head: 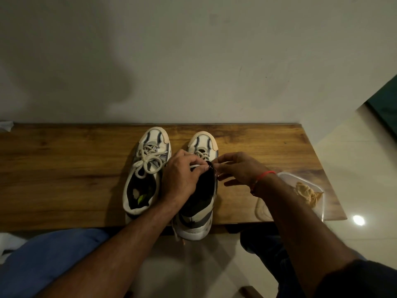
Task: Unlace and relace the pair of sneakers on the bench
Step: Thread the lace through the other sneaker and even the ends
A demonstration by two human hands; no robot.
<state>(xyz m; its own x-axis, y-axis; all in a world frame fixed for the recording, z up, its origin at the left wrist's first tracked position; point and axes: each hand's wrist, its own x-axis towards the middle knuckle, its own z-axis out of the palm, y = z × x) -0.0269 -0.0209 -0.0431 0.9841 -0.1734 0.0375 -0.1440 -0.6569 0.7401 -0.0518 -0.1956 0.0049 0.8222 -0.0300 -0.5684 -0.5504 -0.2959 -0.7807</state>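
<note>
Two white and grey sneakers stand toes-away on the wooden bench (64,168). The left sneaker (146,168) is laced and tied in a bow. The right sneaker (199,203) has its heel past the bench's front edge, and a lace end hangs below the heel. My left hand (182,177) lies over its opening and pinches a white lace (194,166) near the top eyelets. My right hand (238,168), with a red thread on the wrist, pinches the lace at the shoe's right side. The upper eyelets are hidden by my fingers.
A clear plastic container (300,190) with a beige tangled cord inside sits on the bench's right end, close to my right forearm. A wall runs right behind the bench. My knees are under the front edge. Tiled floor lies to the right.
</note>
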